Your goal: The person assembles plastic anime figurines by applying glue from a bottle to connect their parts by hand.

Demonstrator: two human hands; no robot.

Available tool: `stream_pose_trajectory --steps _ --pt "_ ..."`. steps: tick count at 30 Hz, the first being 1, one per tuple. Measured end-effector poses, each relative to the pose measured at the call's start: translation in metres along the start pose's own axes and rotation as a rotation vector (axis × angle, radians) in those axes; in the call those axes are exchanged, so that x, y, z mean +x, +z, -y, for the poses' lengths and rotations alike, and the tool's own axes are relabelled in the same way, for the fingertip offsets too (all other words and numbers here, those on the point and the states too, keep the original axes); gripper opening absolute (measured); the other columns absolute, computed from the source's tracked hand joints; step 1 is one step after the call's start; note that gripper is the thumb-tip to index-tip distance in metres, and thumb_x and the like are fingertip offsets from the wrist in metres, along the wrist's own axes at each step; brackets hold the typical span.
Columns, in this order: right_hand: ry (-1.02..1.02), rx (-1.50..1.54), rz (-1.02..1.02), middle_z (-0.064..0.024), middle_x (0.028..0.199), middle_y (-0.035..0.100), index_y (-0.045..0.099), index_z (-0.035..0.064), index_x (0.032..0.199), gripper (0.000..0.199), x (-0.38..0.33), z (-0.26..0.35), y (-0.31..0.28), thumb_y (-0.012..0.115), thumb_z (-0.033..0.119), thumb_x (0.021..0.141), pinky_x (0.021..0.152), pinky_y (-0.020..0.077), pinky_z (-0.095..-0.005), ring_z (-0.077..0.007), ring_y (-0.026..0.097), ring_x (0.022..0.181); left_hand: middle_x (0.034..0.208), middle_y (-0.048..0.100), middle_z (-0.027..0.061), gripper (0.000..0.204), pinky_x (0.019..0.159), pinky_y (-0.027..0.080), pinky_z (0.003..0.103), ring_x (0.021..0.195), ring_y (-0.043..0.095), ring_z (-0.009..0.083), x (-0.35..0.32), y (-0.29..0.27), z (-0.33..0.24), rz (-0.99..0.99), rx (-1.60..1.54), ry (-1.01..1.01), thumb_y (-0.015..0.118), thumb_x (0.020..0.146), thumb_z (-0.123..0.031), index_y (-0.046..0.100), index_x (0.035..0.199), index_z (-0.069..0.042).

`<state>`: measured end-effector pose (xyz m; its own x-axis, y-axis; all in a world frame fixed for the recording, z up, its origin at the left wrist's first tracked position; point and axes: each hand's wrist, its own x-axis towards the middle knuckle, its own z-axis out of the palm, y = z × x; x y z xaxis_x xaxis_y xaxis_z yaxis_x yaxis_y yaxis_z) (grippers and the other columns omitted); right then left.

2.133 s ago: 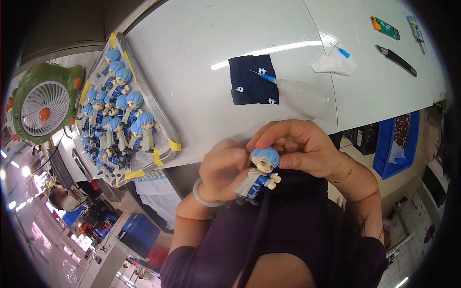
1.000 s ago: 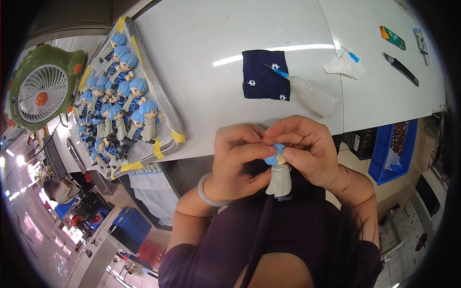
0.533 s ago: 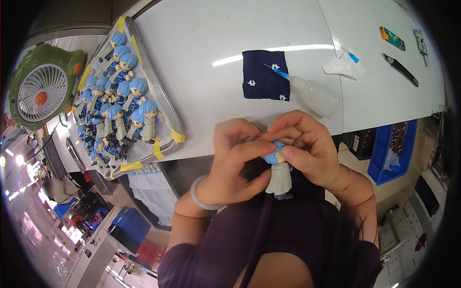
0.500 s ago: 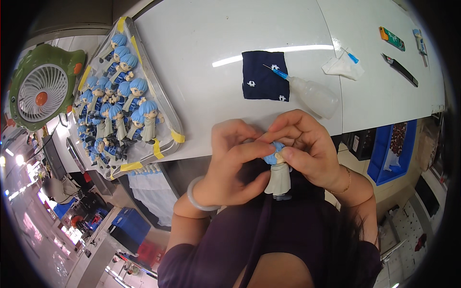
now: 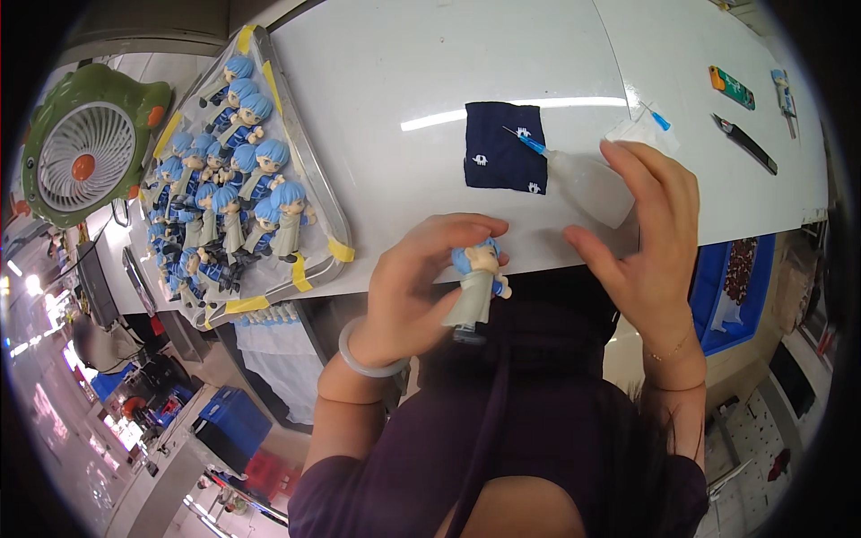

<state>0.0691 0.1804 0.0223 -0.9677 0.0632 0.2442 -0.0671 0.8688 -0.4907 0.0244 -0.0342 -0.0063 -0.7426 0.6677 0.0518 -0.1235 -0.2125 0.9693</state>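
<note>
My left hand (image 5: 417, 278) grips a small blue-haired figurine (image 5: 475, 287) in a pale robe, held by its head just below the white table's front edge (image 5: 538, 255). My right hand (image 5: 650, 233) hovers open to the right of it, fingers spread, holding nothing, right beside a clear squeeze bottle with a blue needle tip (image 5: 574, 175). That bottle lies partly on a dark blue cloth (image 5: 502, 148). A metal tray (image 5: 314, 193) at the left holds several more blue-haired figurines (image 5: 238, 206).
A green desk fan (image 5: 81, 148) stands left of the tray. At the far right of the table lie a black pen-like tool (image 5: 744, 143), a green and orange lighter (image 5: 734, 87) and a small plastic wrapper (image 5: 641, 133). A blue bin (image 5: 740, 287) sits below the table's right end.
My right hand has let go of the figurine and moved up and right, opening beside the squeeze bottle. My left hand alone now holds the figurine.
</note>
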Motion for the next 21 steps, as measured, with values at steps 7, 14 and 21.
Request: stream_pose_trajectory --steps 7,14,21 --pt "-0.047 -0.017 0.013 -0.0106 0.102 0.051 0.05 0.0052 0.11 0.049 -0.005 -0.015 0.019 0.066 0.008 0.064 0.079 0.0357 -0.0347 -0.028 0.047 0.091 0.111 0.049 0.021 0.039 0.082 0.046 0.034 0.092 0.057 0.0227 0.0 0.006 0.004 -0.131 -0.093 -0.029 0.061 0.073 0.004 0.041 0.106 0.0" --pt "0.27 0.84 0.163 -0.0146 0.099 0.051 0.048 -0.0043 0.108 0.034 -0.013 -0.003 -0.005 0.048 0.01 0.076 0.082 0.0369 -0.028 -0.0214 0.049 0.092 0.102 0.054 0.0192 0.043 0.075 0.049 0.03 0.087 0.059 0.0216 0.003 0.001 0.006 -0.055 0.065 0.074 0.064 0.068 0.006 0.043 0.106 0.001" --pt "0.323 0.947 0.228 -0.0107 0.093 0.055 0.044 -0.0035 0.105 0.039 -0.026 -0.004 0.001 0.057 0.004 0.069 0.074 0.0411 -0.024 -0.0145 0.053 0.084 0.099 0.055 0.018 0.038 0.074 0.05 0.03 0.084 0.059 0.02 0.004 0.001 0.002 -0.071 0.101 -0.002 0.064 0.068 0.007 0.047 0.101 0.003"
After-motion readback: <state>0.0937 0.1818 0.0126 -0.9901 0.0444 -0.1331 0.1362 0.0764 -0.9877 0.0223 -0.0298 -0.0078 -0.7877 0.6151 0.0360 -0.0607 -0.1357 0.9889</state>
